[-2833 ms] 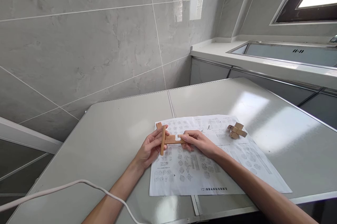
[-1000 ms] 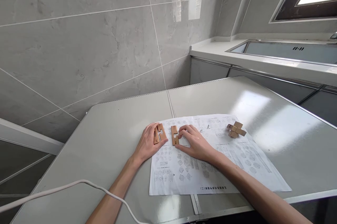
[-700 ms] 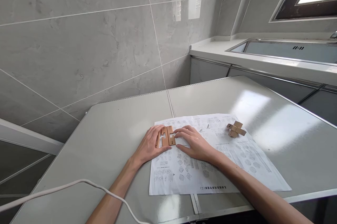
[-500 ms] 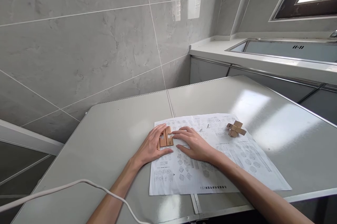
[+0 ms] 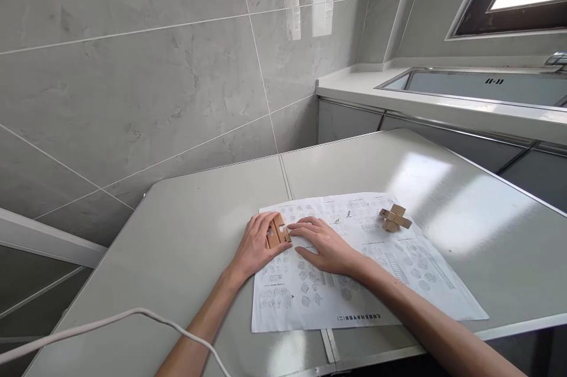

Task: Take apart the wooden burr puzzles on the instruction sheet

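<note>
Head view: notched wooden puzzle pieces [image 5: 276, 237] are laid side by side on the left part of a printed diagram sheet [image 5: 372, 300]. A dark mark is borne by the rightmost piece; the exact count is concealed by the left hand [image 5: 255, 248]. The pieces are held by this hand between fingers at the far end and thumb at the near end. The right hand [image 5: 326, 246] is held loosely spread, its fingertips placed at the pieces' right edge and its thumb set apart. A cross-shaped wooden puzzle assembly [image 5: 394, 218] is positioned at the sheet's far right. The sheet is supported by a pale table [image 5: 212, 205]. The left forearm is crossed by a white cable [image 5: 137, 311]. Beyond the table, a sink basin [image 5: 465, 86] is recessed in a white countertop [image 5: 348, 83]; slots are visible in its wall, while its floor is hidden.
</note>
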Motion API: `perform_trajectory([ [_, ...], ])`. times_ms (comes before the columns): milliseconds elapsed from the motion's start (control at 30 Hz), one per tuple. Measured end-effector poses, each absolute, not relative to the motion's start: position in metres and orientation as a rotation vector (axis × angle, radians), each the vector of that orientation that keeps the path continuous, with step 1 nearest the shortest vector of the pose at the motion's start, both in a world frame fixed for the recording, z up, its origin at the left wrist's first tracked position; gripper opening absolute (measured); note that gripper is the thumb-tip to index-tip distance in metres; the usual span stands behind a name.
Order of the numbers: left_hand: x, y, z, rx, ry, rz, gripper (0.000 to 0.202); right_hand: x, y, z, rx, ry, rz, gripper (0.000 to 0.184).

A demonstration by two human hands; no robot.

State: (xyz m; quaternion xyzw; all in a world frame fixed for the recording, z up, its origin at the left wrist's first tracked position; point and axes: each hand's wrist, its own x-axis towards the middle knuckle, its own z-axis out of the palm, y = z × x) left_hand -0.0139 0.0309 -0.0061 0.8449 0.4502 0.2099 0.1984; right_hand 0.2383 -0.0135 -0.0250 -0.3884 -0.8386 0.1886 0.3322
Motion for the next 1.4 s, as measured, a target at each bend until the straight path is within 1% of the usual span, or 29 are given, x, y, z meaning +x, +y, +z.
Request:
perform_trajectory([
  [200, -0.014, 0.033, -0.013, 2.321, 1.389, 0.656, 0.072, 0.238, -0.015, -0.022, -1.032, -2.195, 0.489, 0.032],
  [300, -0.014, 0.034, -0.013, 2.324, 1.394, 0.665, 0.075, 0.238, -0.014, -0.022, -1.039, -2.203, 0.491, 0.032],
  [400, -0.015, 0.033, -0.013, 2.349, 1.386, 0.711, 0.081, 0.238, -0.015, -0.020, -1.044, -2.215, 0.496, 0.036],
  [467, -0.015, 0.032, -0.012, 2.370, 1.380, 0.757, 0.082, 0.241, -0.022, -0.015, -1.065, -2.217, 0.492, 0.041],
  [533, -0.015, 0.030, -0.011, 2.390, 1.370, 0.804, 0.077, 0.248, -0.034, -0.008, -1.113, -2.206, 0.468, 0.043],
  [600, -0.015, 0.026, -0.008, 2.411, 1.342, 0.838, 0.069, 0.259, -0.050, -0.001, -1.153, -2.181, 0.428, 0.042],
  [733, -0.013, 0.017, -0.002, 2.455, 1.235, 0.876, 0.060, 0.294, -0.083, 0.009, -1.440, -1.942, 0.422, 0.031],
  [800, -0.010, 0.011, 0.001, 2.503, 1.158, 0.880, 0.057, 0.313, -0.095, 0.009, -1.590, -1.772, 0.427, 0.030],
  [967, -0.001, -0.004, 0.005, 2.659, 0.947, 0.860, 0.049, 0.351, -0.108, -0.001, -1.897, -1.330, 0.380, 0.038],
  [1067, 0.004, -0.010, 0.005, 2.728, 0.861, 0.840, 0.044, 0.367, -0.102, -0.006, -2.108, -1.135, 0.368, 0.046],
  [1167, 0.006, -0.014, 0.006, 2.758, 0.826, 0.837, 0.040, 0.379, -0.091, -0.011, -2.231, -1.076, 0.469, 0.054],
  [1300, 0.009, -0.017, 0.006, 2.763, 0.800, 0.822, 0.034, 0.383, -0.081, -0.014, -2.291, -1.143, 0.503, 0.054],
  [1400, 0.011, -0.020, 0.007, 2.711, 0.772, 0.814, 0.030, 0.368, -0.082, -0.009, -2.089, -1.215, 0.517, 0.052],
])
